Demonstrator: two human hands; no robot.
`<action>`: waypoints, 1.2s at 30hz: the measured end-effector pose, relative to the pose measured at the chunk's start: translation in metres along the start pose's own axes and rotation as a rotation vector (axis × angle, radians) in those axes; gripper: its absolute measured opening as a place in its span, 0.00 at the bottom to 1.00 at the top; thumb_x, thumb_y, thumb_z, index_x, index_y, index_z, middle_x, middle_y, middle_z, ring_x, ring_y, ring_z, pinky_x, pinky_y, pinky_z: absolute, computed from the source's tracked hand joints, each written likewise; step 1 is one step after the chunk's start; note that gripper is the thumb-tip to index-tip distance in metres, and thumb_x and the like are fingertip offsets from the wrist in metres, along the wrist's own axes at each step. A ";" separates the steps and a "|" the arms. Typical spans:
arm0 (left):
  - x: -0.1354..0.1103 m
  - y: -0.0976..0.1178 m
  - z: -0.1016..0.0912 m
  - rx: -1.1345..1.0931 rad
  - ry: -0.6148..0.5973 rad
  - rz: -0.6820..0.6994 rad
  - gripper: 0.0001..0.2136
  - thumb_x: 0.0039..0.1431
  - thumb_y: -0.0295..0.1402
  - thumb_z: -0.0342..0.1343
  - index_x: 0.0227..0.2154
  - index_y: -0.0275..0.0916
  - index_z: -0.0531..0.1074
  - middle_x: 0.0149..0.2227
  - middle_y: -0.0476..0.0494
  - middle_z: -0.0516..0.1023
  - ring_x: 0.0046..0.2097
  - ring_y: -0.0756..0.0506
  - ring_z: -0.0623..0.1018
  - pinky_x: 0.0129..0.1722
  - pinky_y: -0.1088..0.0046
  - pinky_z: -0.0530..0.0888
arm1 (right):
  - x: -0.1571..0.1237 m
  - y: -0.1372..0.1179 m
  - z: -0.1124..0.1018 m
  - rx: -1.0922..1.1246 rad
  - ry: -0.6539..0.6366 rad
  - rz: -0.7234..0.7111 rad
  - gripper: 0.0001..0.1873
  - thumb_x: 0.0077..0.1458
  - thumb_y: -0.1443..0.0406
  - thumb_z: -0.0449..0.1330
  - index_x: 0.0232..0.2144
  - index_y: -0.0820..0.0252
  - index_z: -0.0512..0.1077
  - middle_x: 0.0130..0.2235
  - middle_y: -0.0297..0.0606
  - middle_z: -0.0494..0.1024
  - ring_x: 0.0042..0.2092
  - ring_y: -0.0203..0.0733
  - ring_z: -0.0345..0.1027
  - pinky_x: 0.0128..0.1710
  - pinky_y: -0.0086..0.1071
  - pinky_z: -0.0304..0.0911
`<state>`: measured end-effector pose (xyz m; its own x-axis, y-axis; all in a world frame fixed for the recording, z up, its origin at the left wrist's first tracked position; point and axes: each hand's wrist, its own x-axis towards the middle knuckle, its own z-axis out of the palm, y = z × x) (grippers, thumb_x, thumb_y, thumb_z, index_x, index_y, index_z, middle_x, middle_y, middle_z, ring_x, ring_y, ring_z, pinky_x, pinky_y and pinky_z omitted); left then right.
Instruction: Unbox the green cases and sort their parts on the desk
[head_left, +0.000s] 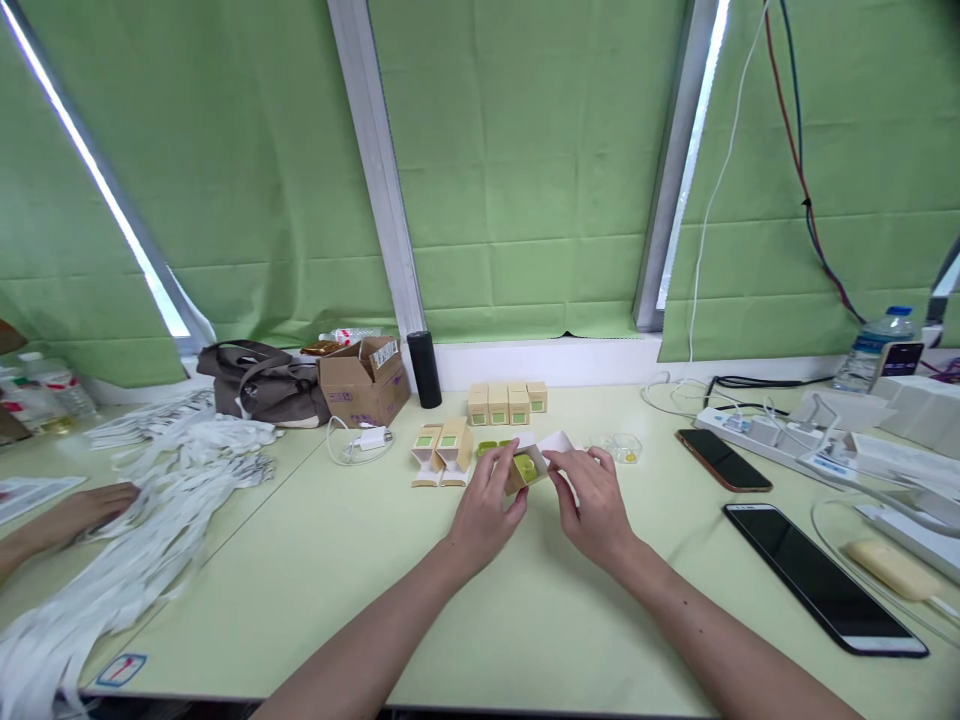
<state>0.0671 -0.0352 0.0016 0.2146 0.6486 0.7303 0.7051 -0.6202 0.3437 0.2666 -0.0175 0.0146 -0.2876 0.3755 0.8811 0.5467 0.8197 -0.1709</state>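
My left hand (487, 505) and my right hand (592, 500) meet over the pale green table, both pinching a small cream box with a green window (525, 468) whose white flaps (559, 442) stand open. Two similar open boxes (442, 452) lie just left of my hands. A row of closed cream boxes (506, 402) stands behind them. Small green items (491, 447) lie behind my left fingers. A clear little tray with a yellow piece (622, 448) sits to the right.
A brown cardboard box (365, 382), a grey bag (259, 385) and a black cylinder (424, 368) stand at the back. Two phones (724, 460) (821, 575) and a power strip (757, 432) lie right. Another person's hand (82, 510) rests on white straps (150, 520) at the left.
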 end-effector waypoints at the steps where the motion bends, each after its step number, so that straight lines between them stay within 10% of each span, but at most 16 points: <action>1: 0.000 0.000 0.000 -0.001 0.005 -0.012 0.36 0.65 0.24 0.56 0.73 0.49 0.51 0.59 0.35 0.69 0.59 0.38 0.75 0.57 0.53 0.78 | -0.001 0.001 0.001 0.010 0.016 -0.002 0.20 0.67 0.75 0.51 0.57 0.53 0.69 0.38 0.37 0.83 0.37 0.45 0.76 0.49 0.44 0.59; 20: -0.001 0.003 0.004 0.362 0.038 0.347 0.37 0.64 0.20 0.51 0.74 0.42 0.50 0.52 0.32 0.72 0.55 0.36 0.76 0.43 0.62 0.84 | -0.006 0.000 0.014 0.100 -0.108 0.317 0.07 0.67 0.65 0.59 0.33 0.55 0.72 0.32 0.34 0.79 0.36 0.46 0.72 0.40 0.40 0.59; 28: 0.002 0.000 0.000 0.381 0.062 0.271 0.38 0.64 0.19 0.52 0.75 0.41 0.48 0.53 0.30 0.70 0.57 0.36 0.74 0.45 0.61 0.83 | 0.001 -0.007 0.009 0.469 0.022 0.576 0.11 0.69 0.55 0.57 0.36 0.54 0.69 0.45 0.41 0.78 0.46 0.48 0.73 0.44 0.40 0.68; 36: 0.004 -0.007 -0.002 0.275 0.072 0.202 0.39 0.65 0.21 0.53 0.75 0.46 0.46 0.55 0.32 0.68 0.58 0.36 0.73 0.53 0.55 0.79 | 0.002 -0.005 0.011 0.773 0.119 0.811 0.18 0.65 0.47 0.61 0.37 0.53 0.68 0.45 0.39 0.79 0.31 0.37 0.69 0.34 0.37 0.69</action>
<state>0.0620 -0.0295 0.0030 0.3273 0.4861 0.8103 0.8110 -0.5846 0.0232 0.2549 -0.0164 0.0123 0.0311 0.9095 0.4145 -0.1080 0.4153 -0.9033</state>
